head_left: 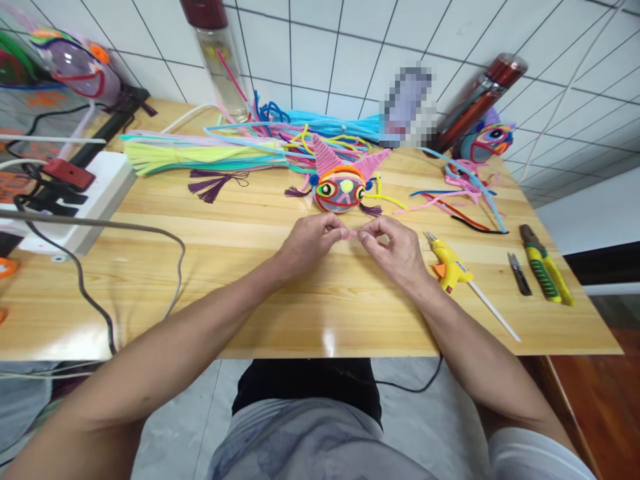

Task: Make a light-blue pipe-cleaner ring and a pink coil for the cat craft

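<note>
Between my two hands, above the middle of the table, runs a short piece of pink pipe cleaner [353, 233]. My left hand [315, 241] pinches one end between thumb and finger. The other end sits in the pinch of my right hand [393, 248]. Just behind my hands stands a mask-like figure [340, 189] with pink wound ears, yellow-ringed eyes and dark purple tassels at its sides. To the right of my right hand lies a yellow glue gun [450, 263] with a white glue stick in its back.
Bundles of pipe cleaners [210, 152] lie along the back, beside a purple tassel [213, 185]. Snips [520, 273] and pliers [541, 267] lie at right. A red flask [480, 100] and a bottle [223, 67] stand behind. A power strip [103, 197] and cables occupy the left.
</note>
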Tool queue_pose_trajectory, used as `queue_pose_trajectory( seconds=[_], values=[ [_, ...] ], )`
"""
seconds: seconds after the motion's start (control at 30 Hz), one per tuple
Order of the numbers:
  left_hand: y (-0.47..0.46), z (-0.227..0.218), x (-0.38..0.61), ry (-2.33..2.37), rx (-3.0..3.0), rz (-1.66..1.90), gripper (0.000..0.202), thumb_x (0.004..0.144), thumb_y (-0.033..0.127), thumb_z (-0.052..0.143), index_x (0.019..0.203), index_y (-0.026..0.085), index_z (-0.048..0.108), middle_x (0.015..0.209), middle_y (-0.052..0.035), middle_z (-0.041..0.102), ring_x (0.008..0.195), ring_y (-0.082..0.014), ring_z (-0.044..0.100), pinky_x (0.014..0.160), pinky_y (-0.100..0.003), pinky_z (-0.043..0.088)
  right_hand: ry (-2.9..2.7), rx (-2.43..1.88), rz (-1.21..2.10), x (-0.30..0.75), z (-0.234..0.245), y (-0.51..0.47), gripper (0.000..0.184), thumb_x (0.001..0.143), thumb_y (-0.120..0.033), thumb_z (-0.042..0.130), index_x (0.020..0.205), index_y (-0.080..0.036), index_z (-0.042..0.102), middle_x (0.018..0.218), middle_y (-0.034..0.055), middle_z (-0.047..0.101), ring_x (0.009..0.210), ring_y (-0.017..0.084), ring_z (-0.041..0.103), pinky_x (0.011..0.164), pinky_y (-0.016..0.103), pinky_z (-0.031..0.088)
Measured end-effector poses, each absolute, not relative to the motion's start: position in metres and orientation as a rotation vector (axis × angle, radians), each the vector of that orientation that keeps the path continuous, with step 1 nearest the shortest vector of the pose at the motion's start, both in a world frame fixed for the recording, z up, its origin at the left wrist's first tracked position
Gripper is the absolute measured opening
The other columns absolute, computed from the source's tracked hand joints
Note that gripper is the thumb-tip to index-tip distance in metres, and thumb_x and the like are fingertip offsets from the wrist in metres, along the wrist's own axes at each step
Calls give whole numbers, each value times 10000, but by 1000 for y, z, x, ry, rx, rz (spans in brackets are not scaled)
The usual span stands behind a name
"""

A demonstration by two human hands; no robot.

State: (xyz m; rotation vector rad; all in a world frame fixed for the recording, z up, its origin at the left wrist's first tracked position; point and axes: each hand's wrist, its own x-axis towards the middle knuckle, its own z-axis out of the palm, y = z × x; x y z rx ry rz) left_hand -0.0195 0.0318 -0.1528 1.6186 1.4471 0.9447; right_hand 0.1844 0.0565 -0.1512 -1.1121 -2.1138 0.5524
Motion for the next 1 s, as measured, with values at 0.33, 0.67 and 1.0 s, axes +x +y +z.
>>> queue_pose_trajectory(
  seconds=[0.33, 0.67, 1.0],
  values=[
    [32, -164, -14, 1280, 1294, 1122, 274, 831, 434, 692, 859, 162, 711, 852, -18, 743, 805, -156, 637, 749, -263, 486, -1982, -1205, 784, 179, -151, 54, 135, 856, -323, 648, 776, -216, 661, 748, 2, 707, 676, 155, 613, 674, 288, 478],
    [35, -163, -18, 1174, 1330, 1044, 273, 824, 423, 718, 877, 156, 690, 835, -8, 704, 757, -126, 589, 732, -251, 466, -2023, -1186, 658, 182, -151, 57, 97, 855, -277, 626, 771, -229, 624, 744, 2, 690, 665, 157, 594, 645, 290, 470],
    [37, -159, -23, 1206, 1483, 1022, 284, 827, 428, 706, 852, 147, 741, 807, -14, 711, 754, -137, 579, 732, -260, 444, -2177, -1034, 444, 183, -154, 57, 98, 901, -239, 605, 803, -235, 612, 776, 27, 689, 721, 184, 630, 694, 318, 486]
  ],
)
